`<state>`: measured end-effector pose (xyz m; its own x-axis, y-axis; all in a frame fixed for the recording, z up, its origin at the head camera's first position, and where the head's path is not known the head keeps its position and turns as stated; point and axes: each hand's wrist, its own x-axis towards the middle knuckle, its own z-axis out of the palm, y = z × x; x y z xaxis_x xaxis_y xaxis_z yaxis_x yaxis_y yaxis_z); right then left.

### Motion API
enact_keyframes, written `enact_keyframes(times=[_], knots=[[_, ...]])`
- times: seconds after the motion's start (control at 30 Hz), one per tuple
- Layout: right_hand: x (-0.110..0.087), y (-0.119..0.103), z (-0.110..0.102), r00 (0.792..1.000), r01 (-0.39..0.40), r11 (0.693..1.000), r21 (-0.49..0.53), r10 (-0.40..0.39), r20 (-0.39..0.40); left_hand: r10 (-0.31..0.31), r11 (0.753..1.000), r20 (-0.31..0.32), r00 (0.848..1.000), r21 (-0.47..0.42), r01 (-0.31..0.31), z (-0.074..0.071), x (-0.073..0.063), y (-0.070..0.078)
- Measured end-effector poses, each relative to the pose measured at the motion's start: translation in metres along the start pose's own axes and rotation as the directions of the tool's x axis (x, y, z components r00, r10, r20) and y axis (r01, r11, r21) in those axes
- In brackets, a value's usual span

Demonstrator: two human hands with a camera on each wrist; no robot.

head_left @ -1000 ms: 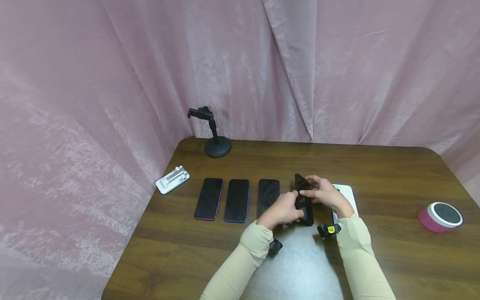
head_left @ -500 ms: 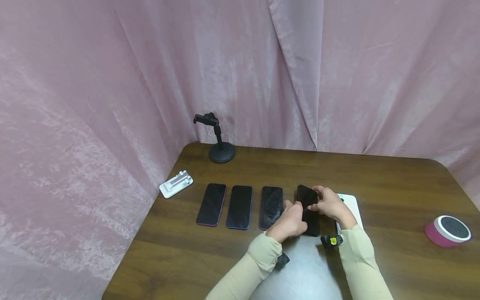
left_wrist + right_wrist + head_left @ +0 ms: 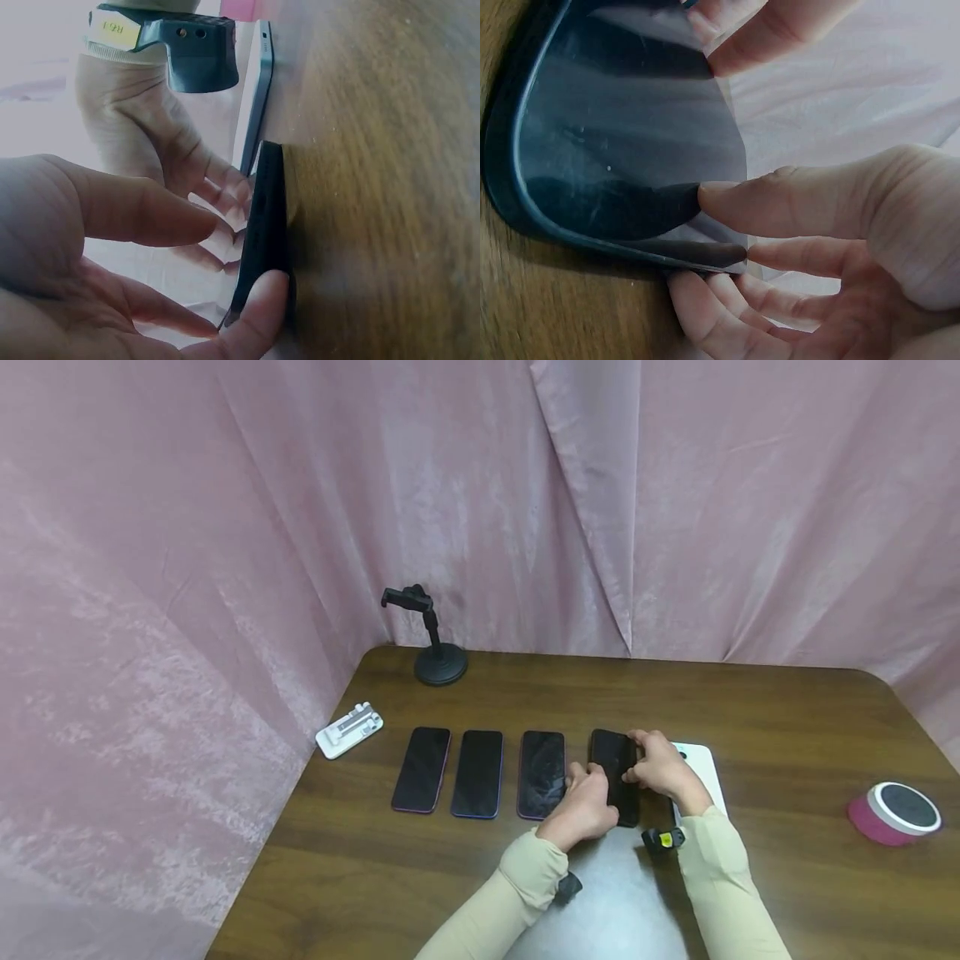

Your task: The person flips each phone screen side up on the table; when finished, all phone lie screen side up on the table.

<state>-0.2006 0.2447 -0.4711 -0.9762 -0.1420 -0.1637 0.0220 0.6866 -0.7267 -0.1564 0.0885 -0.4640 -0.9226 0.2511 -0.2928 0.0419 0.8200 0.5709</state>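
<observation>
A black smartphone (image 3: 617, 768) lies screen up and almost flat on the wooden table, between both hands. At its left edge, my left hand (image 3: 587, 808) grips the phone with curled fingers; in the left wrist view a fingertip presses the side of the phone (image 3: 264, 217) close over the wood. From the right side, my right hand (image 3: 663, 768) holds it, the thumb on the screen and the other fingers along the edge, as the right wrist view shows. Close to the left hand lies another dark phone (image 3: 542, 764) with smudges on its screen.
Two more dark phones (image 3: 422, 770) lie to the left in the same row. A white phone (image 3: 701, 768) sits partly under the right wrist. Farther out are a white folding stand (image 3: 349, 730), a black phone holder (image 3: 439, 663) and a pink round container (image 3: 892, 814).
The black phone was tilted up on its edge a second ago and now lies nearly flat with its screen up. Both hands have come down with it, and the right thumb rests on the screen.
</observation>
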Motion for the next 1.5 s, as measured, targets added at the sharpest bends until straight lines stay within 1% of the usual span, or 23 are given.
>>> enact_keyframes(times=[0.13,0.33,0.57,0.73,0.93,1.1,1.2,1.37,1.5], knots=[[0.0,0.0,0.0,1.0,-0.008,1.0,-0.017,0.008,-0.016,0.003,1.0,-0.014,1.0,-0.006,-0.003,0.003,-0.002,0.002],[-0.002,0.001,0.0,1.0,-0.001,0.999,-0.052,0.0,-0.02,-0.004,1.0,-0.005,1.0,-0.01,0.004,0.006,-0.006,0.006],[-0.005,0.003,0.001,1.0,-0.005,0.998,-0.07,0.004,-0.018,-0.002,1.0,0.002,1.0,0.022,0.002,0.009,-0.009,0.008],[-0.004,0.003,0.003,1.0,-0.023,0.997,-0.076,0.022,-0.011,0.021,0.998,0.002,1.0,0.052,-0.021,0.01,-0.01,0.009],[-0.005,0.001,0.006,0.999,-0.034,0.999,-0.025,0.034,0.005,0.067,0.994,-0.007,0.998,0.091,-0.066,0.012,-0.011,0.004],[-0.003,-0.002,0.004,0.999,-0.033,0.999,0.023,0.032,0.033,0.111,0.98,-0.032,0.993,0.17,-0.104,0.01,-0.011,-0.001],[-0.002,-0.002,0.002,0.999,-0.03,0.999,0.04,0.028,0.039,0.125,0.973,-0.047,0.991,0.202,-0.114,0.009,-0.01,-0.003],[-0.002,0.001,0.002,0.998,-0.036,0.999,0.039,0.035,0.043,0.126,0.976,-0.038,0.991,0.186,-0.117,0.009,-0.007,-0.007],[-0.001,0.0,0.002,0.999,-0.025,0.999,0.045,0.023,0.043,0.121,0.983,-0.03,0.992,0.14,-0.116,0.006,-0.004,-0.013]])
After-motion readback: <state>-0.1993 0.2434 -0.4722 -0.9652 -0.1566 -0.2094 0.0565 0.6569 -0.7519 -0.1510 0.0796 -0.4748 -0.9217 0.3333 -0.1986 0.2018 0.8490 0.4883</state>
